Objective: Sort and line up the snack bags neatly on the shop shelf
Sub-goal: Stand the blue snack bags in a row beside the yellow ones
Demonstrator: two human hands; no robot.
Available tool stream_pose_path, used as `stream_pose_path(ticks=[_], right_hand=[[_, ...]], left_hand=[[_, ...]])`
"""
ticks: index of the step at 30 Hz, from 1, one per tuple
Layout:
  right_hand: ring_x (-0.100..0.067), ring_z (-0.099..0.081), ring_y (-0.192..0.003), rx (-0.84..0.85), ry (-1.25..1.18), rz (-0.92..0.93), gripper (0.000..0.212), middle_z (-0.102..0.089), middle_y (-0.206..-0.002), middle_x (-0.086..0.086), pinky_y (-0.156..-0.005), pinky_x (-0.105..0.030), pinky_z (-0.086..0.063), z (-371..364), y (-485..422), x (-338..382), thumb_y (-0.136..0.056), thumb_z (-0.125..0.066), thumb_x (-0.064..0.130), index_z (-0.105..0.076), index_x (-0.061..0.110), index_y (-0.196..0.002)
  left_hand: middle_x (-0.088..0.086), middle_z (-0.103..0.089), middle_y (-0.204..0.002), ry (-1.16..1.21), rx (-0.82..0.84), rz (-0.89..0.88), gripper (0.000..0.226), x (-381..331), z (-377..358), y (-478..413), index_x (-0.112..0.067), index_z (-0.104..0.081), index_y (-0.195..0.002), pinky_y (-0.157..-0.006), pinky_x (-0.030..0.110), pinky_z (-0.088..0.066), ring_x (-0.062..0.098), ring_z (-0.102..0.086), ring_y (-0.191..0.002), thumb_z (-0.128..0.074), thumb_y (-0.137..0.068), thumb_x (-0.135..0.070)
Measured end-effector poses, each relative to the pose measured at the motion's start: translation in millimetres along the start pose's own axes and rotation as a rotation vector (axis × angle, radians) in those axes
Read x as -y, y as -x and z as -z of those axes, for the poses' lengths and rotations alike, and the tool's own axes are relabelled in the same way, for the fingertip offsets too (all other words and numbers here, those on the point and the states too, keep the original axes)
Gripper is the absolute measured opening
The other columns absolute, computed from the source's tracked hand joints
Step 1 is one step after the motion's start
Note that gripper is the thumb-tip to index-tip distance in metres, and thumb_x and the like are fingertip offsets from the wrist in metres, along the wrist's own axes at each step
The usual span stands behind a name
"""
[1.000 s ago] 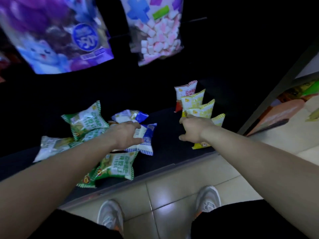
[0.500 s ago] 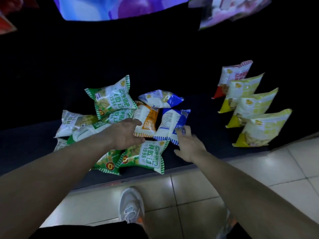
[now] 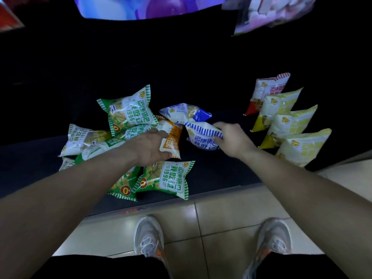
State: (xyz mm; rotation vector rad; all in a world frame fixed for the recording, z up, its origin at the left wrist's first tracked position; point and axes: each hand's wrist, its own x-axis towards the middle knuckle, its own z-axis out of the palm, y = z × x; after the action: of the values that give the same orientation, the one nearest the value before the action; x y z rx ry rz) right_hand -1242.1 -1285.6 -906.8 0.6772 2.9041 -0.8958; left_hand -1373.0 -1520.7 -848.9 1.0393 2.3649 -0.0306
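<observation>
First, your right hand point(image 3: 234, 139): fingers curled round the right end of a blue-striped bag point(image 3: 201, 135), thumb on top, the wrapper bunched where you gripped it. I could not tell whether that bag was clear of the shelf or resting on it.

Your left hand point(image 3: 153, 146): set on the left side of the orange bag point(image 3: 171, 137), fingers curled over its upper edge and thumb across its lower corner, so it gripped that bag. The two hands were near each other but apart.

Just behind the held bag lay a second blue bag point(image 3: 187, 113), flat, touching the orange one.

Left of it, a green bag point(image 3: 128, 111) sat on top of the heap, tilted. More green bags point(image 3: 80, 139) were piled under and beside your left forearm. One front green bag point(image 3: 167, 179) lay flat near the shelf lip, just below the orange bag.

All of this sat on the dark shelf point(image 3: 221, 174), low, at floor level.

At the right end of the shelf, well apart from the heap, three yellow bags point(image 3: 289, 123) stood upright in an overlapping row, with a red bag point(image 3: 267, 89) at the back of it.

Your two grey shoes point(image 3: 149, 236) were on the pale tiled floor point(image 3: 231, 214) in front of the shelf.

Overhead, blurred: a purple bag point(image 3: 151, 7) and a bag of pink and white cubes point(image 3: 271, 11).
</observation>
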Motion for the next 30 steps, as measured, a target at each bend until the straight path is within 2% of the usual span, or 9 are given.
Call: stream_pose_path(ticks=[5, 8, 10, 12, 17, 21, 24, 28, 30], right_hand=[[-0.019, -0.060, -0.083, 0.103, 0.010, -0.096, 0.046, -0.067, -0.112, -0.011, -0.066, -0.029, -0.046, 13, 8, -18, -0.102, -0.053, 0.021, -0.042, 0.019, -0.147], [-0.029, -0.059, -0.110, 0.080, 0.030, -0.125, 0.049, -0.055, -0.134, -0.015, -0.089, -0.037, -0.050, 4, 8, -24, -0.102, -0.049, 0.029, -0.038, 0.021, -0.150], [-0.030, -0.053, -0.121, 0.105, 0.092, -0.130, 0.065, -0.039, -0.146, -0.009, -0.099, -0.041, -0.047, 3, 8, -23, -0.095, -0.057, 0.043, -0.034, 0.022, -0.152], [-0.028, -0.052, -0.122, 0.123, 0.155, -0.105, 0.081, -0.039, -0.143, -0.005, -0.098, -0.042, -0.048, 4, 8, -20, -0.084, -0.071, 0.050, -0.035, 0.022, -0.151], [-0.025, -0.059, -0.113, 0.105, 0.215, -0.047, 0.065, -0.062, -0.127, -0.004, -0.088, -0.038, -0.052, 30, 4, -10, -0.083, -0.079, 0.036, -0.051, 0.026, -0.140], [-0.025, -0.059, -0.114, 0.168, 0.250, 0.014, 0.067, -0.062, -0.125, -0.005, -0.087, -0.034, -0.050, 79, 13, 5, -0.075, -0.084, 0.040, -0.055, 0.034, -0.135], [-0.021, -0.060, -0.112, 0.159, 0.243, 0.062, 0.068, -0.064, -0.124, -0.003, -0.089, -0.034, -0.052, 112, 32, 14, -0.072, -0.086, 0.040, -0.057, 0.037, -0.133], [-0.012, -0.062, -0.102, 0.130, 0.156, 0.114, 0.059, -0.067, -0.109, 0.010, -0.079, -0.029, -0.049, 135, 65, 11, -0.074, -0.086, 0.037, -0.063, 0.031, -0.128], [-0.013, -0.059, -0.108, 0.073, 0.137, 0.114, 0.069, -0.063, -0.121, 0.007, -0.087, -0.031, -0.049, 137, 75, 0, -0.073, -0.086, 0.042, -0.057, 0.029, -0.135]], left_hand=[[0.005, -0.020, -0.161, -0.026, -0.024, -0.014, 0.074, -11, 7, 2, -0.026, -0.023, -0.154, -0.108, 0.038, -0.034, 0.027, -0.035, -0.140, -0.056, -0.093, -0.053], [0.004, -0.018, -0.162, -0.043, -0.024, -0.016, 0.074, -15, 7, 2, -0.026, -0.022, -0.154, -0.110, 0.040, -0.033, 0.027, -0.031, -0.142, -0.055, -0.093, -0.054], [0.004, -0.017, -0.162, -0.047, -0.021, -0.014, 0.074, -17, 8, 1, -0.026, -0.023, -0.154, -0.112, 0.041, -0.032, 0.027, -0.030, -0.143, -0.055, -0.093, -0.054], [0.004, -0.019, -0.161, -0.050, -0.018, -0.016, 0.074, -19, 8, -1, -0.026, -0.024, -0.153, -0.112, 0.043, -0.034, 0.027, -0.031, -0.143, -0.056, -0.093, -0.053], [0.006, -0.027, -0.158, -0.015, -0.132, -0.075, 0.080, -31, 13, -7, -0.024, -0.024, -0.153, -0.112, 0.042, -0.035, 0.027, -0.033, -0.142, -0.063, -0.089, -0.051], [0.000, -0.035, -0.153, 0.087, -0.342, -0.174, 0.091, -61, 29, -7, -0.029, -0.026, -0.152, -0.110, 0.041, -0.037, 0.023, -0.033, -0.140, -0.074, -0.079, -0.053], [-0.004, -0.042, -0.149, 0.111, -0.344, -0.263, 0.095, -90, 38, -5, -0.032, -0.032, -0.149, -0.106, 0.038, -0.039, 0.019, -0.038, -0.136, -0.079, -0.070, -0.056], [-0.004, -0.060, -0.130, 0.222, -0.287, -0.320, 0.073, -120, 35, -7, -0.033, -0.052, -0.135, -0.087, 0.033, -0.049, 0.016, -0.055, -0.116, -0.083, -0.070, -0.050], [-0.004, -0.063, -0.123, 0.233, -0.336, -0.286, 0.063, -128, 30, -11, -0.035, -0.058, -0.127, -0.079, 0.031, -0.047, 0.015, -0.056, -0.109, -0.082, -0.071, -0.050]])
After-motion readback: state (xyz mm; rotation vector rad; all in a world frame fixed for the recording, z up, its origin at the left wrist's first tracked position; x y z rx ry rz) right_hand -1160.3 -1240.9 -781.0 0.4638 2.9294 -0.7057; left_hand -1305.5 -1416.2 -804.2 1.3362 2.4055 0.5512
